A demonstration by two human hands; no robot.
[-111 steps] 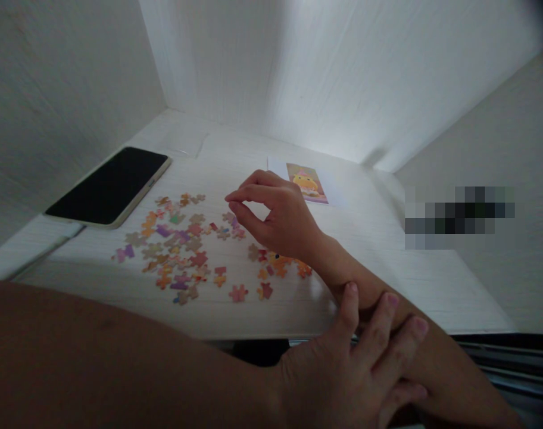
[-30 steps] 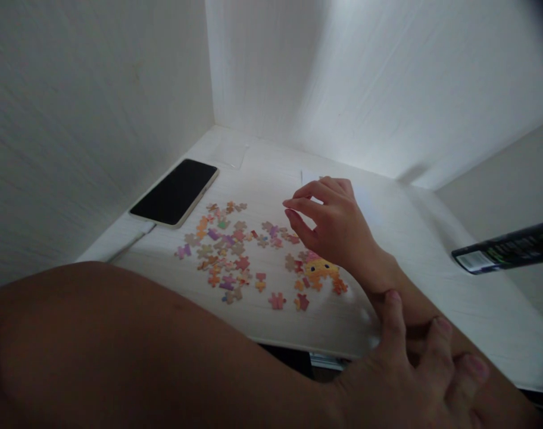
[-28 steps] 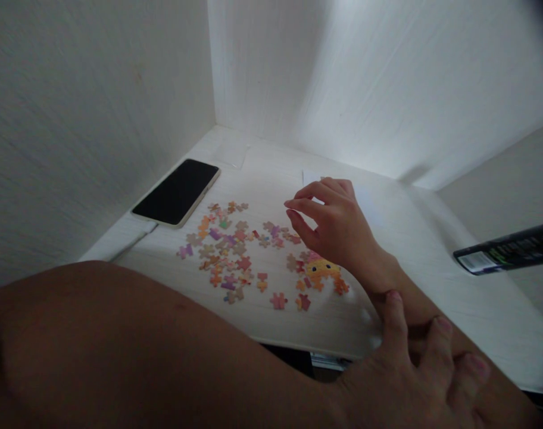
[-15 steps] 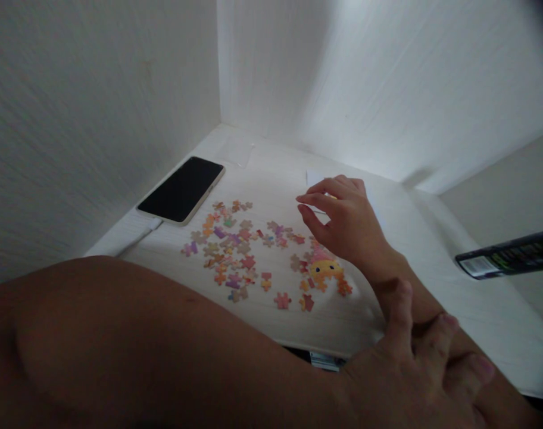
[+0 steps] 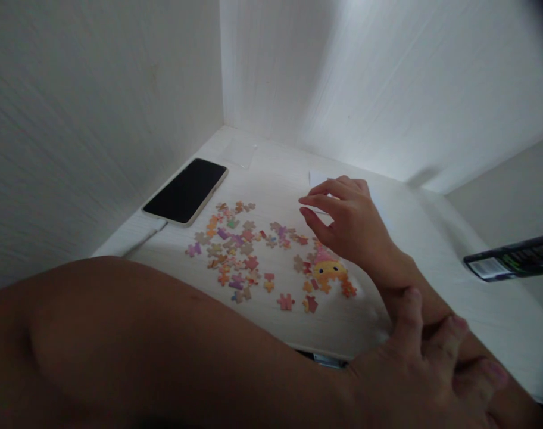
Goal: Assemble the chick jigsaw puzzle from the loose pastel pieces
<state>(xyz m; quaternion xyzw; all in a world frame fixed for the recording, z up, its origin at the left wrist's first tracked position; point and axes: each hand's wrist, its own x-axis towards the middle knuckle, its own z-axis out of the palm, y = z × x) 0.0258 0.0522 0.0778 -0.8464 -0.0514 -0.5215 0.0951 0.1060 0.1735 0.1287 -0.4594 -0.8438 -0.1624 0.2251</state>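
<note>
Since the earliest frame, the printed card (image 5: 315, 177) has been mostly covered by the right hand (image 5: 354, 217), its fingers slightly parted, nothing visibly gripped. The left hand (image 5: 405, 375) is spread on the right forearm (image 5: 399, 268). Jigsaw pieces (image 5: 251, 263), scattered beside the yellow-face section (image 5: 329, 271) on the tabletop (image 5: 271, 185), appear unmoved.

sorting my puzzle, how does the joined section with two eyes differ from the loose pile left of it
The joined face section is interlocked, while the loose jigsaw pile is scattered. The joined face section is mainly yellow and orange with pink above; the loose jigsaw pile mixes purple, grey and red. The loose jigsaw pile spreads wider than the joined face section. Both lie on the white tabletop.
</note>
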